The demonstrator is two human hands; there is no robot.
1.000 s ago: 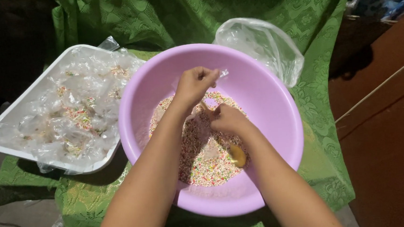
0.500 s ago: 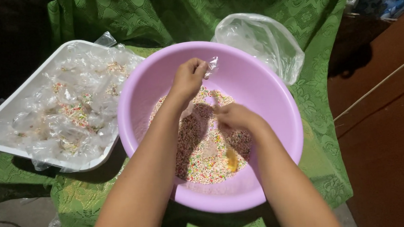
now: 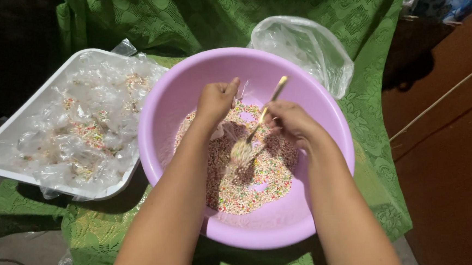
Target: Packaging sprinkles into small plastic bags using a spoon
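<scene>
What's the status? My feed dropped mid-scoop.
Right hand holds spoon, heaped with sprinkles. Left hand pinches small clear bag over purple basin. Nothing in the way.

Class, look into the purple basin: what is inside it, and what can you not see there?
Inside the purple basin lie small multicoloured sprinkles. The right hand holds a loaded spoon; the left hand pinches a small clear bag. Forearms and shadow cover some of the sprinkles.

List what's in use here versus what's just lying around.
In use: left hand pinching a small clear bag; right hand holding spoon; purple basin of coloured sprinkles.

Lying about: white tray of filled bags; clear plastic bag; green cloth.
</scene>
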